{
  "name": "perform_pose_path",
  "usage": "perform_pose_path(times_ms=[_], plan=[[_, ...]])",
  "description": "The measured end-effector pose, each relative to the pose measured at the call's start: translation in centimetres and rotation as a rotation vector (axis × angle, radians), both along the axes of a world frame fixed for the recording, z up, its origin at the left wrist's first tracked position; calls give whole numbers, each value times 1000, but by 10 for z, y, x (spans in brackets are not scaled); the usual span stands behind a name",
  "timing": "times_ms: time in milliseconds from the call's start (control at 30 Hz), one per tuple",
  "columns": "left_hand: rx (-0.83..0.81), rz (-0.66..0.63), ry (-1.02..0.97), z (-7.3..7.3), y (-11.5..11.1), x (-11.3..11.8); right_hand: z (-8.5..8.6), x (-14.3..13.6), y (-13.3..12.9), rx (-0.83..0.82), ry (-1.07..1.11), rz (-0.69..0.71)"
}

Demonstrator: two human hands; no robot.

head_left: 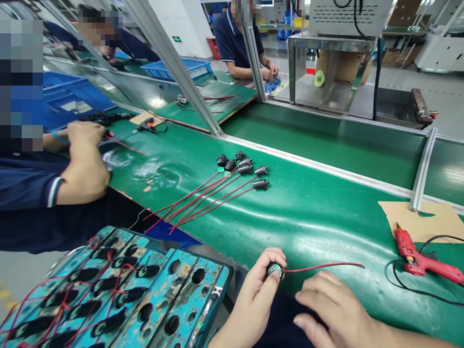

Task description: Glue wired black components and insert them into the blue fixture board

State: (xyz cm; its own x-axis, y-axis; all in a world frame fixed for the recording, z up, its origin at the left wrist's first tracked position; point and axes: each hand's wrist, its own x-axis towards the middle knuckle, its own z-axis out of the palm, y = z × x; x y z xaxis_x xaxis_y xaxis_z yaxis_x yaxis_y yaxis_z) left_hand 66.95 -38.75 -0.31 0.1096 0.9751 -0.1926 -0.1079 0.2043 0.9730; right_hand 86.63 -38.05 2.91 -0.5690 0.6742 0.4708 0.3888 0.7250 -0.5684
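Note:
My left hand (259,290) pinches a small round black part (274,270) with a green circuit board facing up. From that part a red wire (322,266) runs to the right, its dark tip lying over the green mat. Just below the wire is my right hand (326,304), its fingers slightly curled and apart, holding nothing. Several black caps with red wires (261,184) lie on the green mat (308,212) further up. At the lower left, a turquoise tray with round holes (174,295) bears more black parts and tangled red wires.
A red glue gun (408,249) with a black cord lies at the right by some cardboard (435,220). A co-worker's arm (83,169) reaches in from the left. Metal frame bars (319,162) edge the mat. Another person (239,48) works beyond.

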Motion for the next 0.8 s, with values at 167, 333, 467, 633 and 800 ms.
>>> perform_pose_path(times_ms=[167, 333, 467, 633, 800], plan=[[-21, 95, -29, 3, -8, 0, 6, 7, 9, -175, -14, -153], [-91, 250, -357, -18, -32, -7, 13, -29, 50, -271, -48, -58], [36, 521, -604, -43, -57, -23, 10, -97, 51, -246, -37, 208], [112, 731, -663, -73, -84, -47, -32, -143, 30, -3, -60, 534], [88, 668, -527, -73, -99, -55, -59, -157, 25, 29, -158, 586]])
